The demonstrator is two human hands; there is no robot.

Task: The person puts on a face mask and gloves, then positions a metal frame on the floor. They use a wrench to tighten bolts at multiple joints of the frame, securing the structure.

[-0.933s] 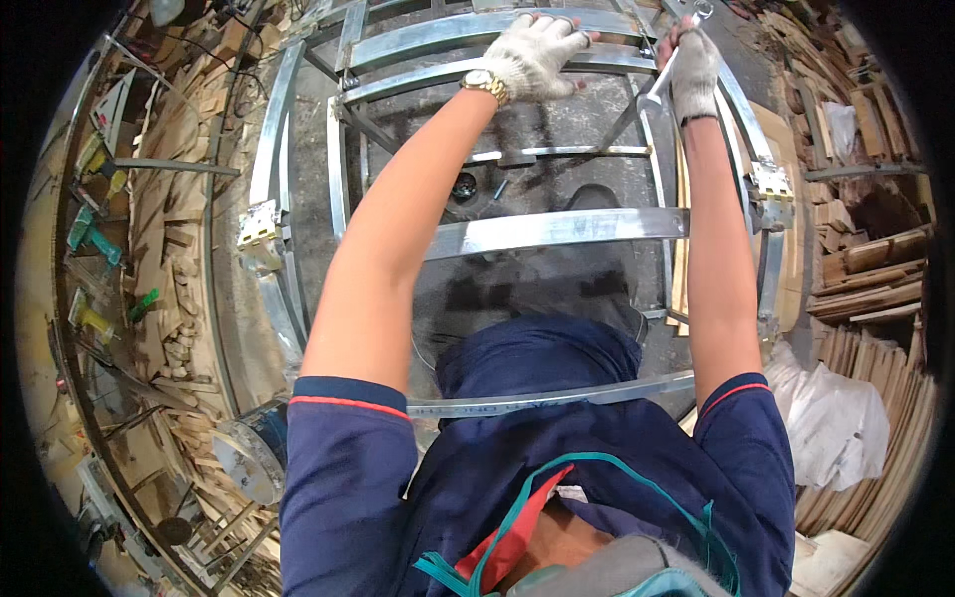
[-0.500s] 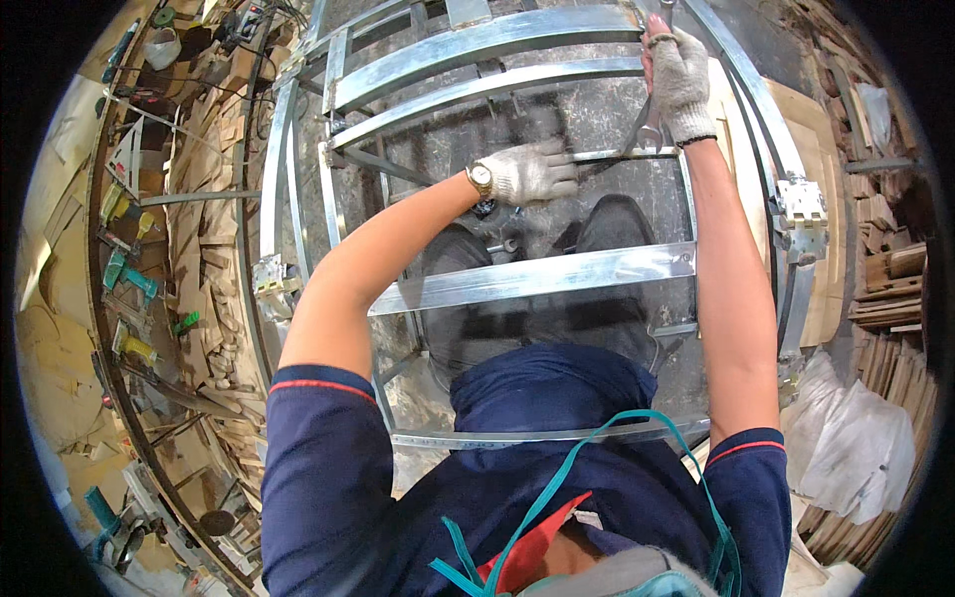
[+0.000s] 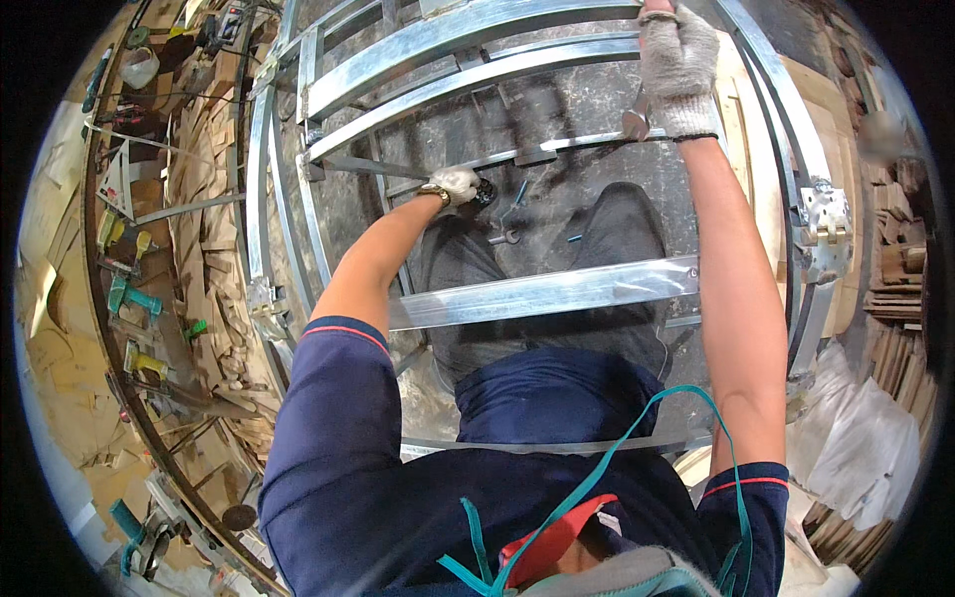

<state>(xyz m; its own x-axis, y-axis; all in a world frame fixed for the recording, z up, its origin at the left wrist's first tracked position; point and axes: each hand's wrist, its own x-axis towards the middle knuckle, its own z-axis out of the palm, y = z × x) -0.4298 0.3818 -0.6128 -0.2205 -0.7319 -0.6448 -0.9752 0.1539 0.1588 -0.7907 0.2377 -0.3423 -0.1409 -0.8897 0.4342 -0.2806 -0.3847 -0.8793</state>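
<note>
My right hand, in a grey knit glove, is closed around a wrench at the right side of a silvery metal frame. The open jaw of this wrench sticks out beside the palm; its upper part is hidden by the glove. Low over the dark floor, my gloved left hand is at a small dark cluster, too unclear to name. Its fingers are mostly hidden. Near my knees lie another wrench and a thin bluish rod-like piece.
A flat metal crossbar spans over my thighs. Hinge-like brackets sit on the frame's side. To the left are wood scraps and teal power tools; to the right, stacked wood strips and white plastic sheeting.
My left hand has moved left and down from the middle of the frame to the dark cluster, its fingers no longer spread. The right hand has risen slightly and still holds the wrench.
</note>
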